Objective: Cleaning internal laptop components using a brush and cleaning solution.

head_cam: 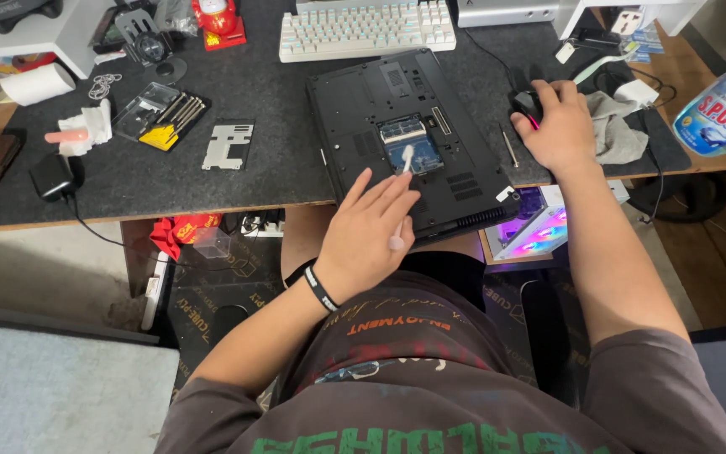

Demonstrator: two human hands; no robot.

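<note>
Pinching a cotton swab in left hand fingers, tip on laptop's open bay, right hand cupping mouse

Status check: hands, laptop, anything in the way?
Left hand holds swab, tip on the memory bay of the upturned laptop. Right hand on mouse. Nothing blocks the bay.

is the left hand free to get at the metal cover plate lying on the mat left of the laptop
Probably yes for reach: the metal cover plate lies bare on the mat, nothing between it and the left hand. But that hand holds a cotton swab on the open laptop.
</note>
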